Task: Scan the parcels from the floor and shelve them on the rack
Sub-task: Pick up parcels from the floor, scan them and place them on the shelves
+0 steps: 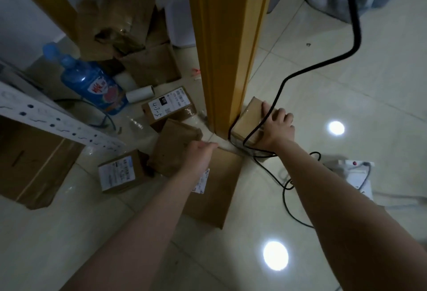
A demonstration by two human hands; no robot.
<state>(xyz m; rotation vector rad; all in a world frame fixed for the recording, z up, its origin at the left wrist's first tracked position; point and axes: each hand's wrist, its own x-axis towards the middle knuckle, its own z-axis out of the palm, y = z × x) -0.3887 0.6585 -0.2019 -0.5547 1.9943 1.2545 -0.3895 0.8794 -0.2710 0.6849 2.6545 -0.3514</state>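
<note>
Several brown cardboard parcels lie on the tiled floor. My right hand (278, 126) grips a small brown box (248, 121) at the foot of a yellow post (226, 48), with the thumb along its top and the fingers curled over its right side. A black cable (284, 82) runs across that box and my wrist. My left hand (199, 154) hovers with loosely curled fingers and holds nothing. It is above the edge of a flat labelled parcel (217, 189), next to a plain brown parcel (173, 147). Two more labelled boxes (120, 173) (169, 108) lie to the left.
A white perforated rack beam (57, 119) crosses the left, over a large carton (30, 163). A blue bottle (92, 82), a white roll (141, 94) and crumpled cardboard (124, 20) lie behind. A white device with a red button (355, 170) sits on the right. The cable loops on the floor.
</note>
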